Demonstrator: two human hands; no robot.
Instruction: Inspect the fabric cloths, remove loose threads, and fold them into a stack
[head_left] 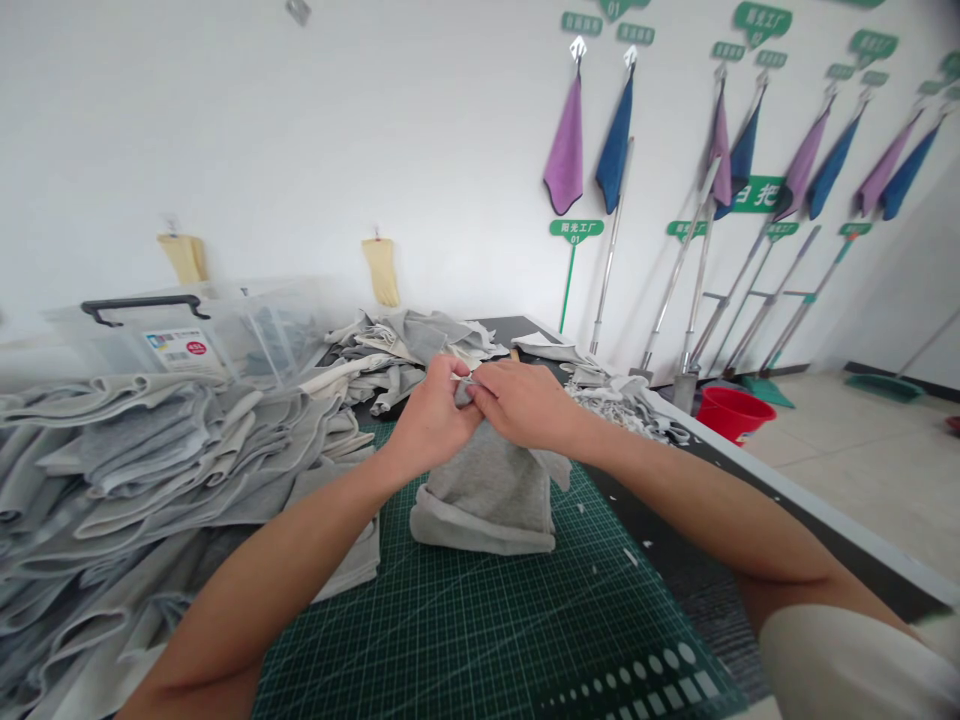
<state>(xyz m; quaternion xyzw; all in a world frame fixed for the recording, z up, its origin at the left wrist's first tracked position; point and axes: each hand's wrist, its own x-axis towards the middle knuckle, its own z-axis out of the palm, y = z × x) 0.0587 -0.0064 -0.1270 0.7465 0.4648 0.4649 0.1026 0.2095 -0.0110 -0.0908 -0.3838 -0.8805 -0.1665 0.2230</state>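
The left hand (429, 415) and right hand (523, 405) pinch together at the top of a grey cloth (487, 490), over a pale sliver (463, 381) too small to tell. The cloth sits bunched on a cutting mat (480, 630), soft, light and limp, firmest at its thick folded hem (480, 535)

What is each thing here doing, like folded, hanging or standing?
Left hand: pinching the cloth's top.
Right hand: pinching the cloth's top too.
Gray fleece cloth: standing bunched, hem rolled.
Cutting mat: flat, with scraps.
Gray fabric pieces: piled.
Purple towel: hanging.
Red bucket: standing on floor.
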